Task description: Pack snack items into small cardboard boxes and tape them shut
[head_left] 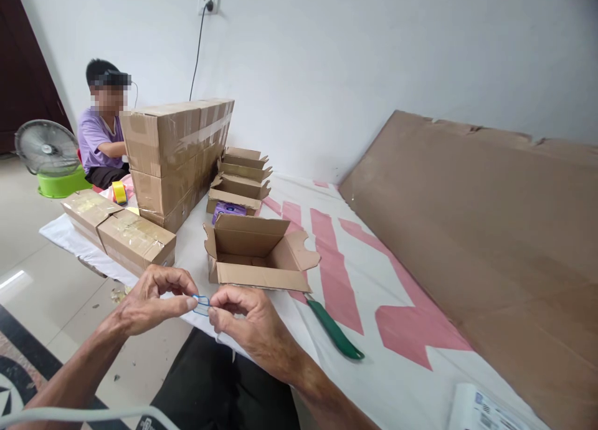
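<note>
My left hand [154, 302] and my right hand [247, 321] meet at the near edge of the white and pink cloth [406, 367]. Both pinch a small clear piece with a blue edge [202, 304] between thumb and fingertips. Just beyond my hands stands an open brown cardboard box [255, 252] with its flaps spread. A green-handled tool [334, 330] lies on the cloth to the right of my right hand.
Several open small boxes [240, 177] and a purple item [228, 210] lie behind the open box. Taped cartons [175, 156] are stacked at left, two more [119, 227] in front. A large cardboard sheet [476, 243] leans at right. Another person [103, 137] sits far left beside a fan [47, 149].
</note>
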Available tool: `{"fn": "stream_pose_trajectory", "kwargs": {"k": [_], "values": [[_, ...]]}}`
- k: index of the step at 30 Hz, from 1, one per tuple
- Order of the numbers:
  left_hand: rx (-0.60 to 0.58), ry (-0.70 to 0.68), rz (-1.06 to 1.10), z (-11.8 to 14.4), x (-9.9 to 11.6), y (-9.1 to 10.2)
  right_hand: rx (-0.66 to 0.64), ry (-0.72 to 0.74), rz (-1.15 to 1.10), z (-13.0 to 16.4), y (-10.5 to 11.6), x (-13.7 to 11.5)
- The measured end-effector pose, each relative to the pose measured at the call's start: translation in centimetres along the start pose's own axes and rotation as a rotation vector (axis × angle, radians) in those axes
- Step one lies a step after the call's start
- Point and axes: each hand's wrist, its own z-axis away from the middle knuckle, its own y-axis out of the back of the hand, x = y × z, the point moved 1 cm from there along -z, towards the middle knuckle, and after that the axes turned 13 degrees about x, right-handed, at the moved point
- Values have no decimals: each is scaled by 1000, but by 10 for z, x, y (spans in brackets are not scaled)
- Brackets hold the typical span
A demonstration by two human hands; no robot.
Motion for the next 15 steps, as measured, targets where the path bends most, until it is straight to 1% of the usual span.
{"fn": "stream_pose_trajectory", "kwargs": {"k": [2,4,8,10,15], "values": [[34,-17,-37,-2,0,1,-2,11,29,1,1,-2],[44,-44,-66,-3,3,2,-13,22,54,1,1,-3],[-42,-104,-120,-3,11,-1,-41,84,127,2,-1,-5],[-55,-123,-143,-2,15,-3,-30,153,183,2,-2,-4],[18,-110,-183,1,11,-7,61,425,345,6,-6,-1]]}}
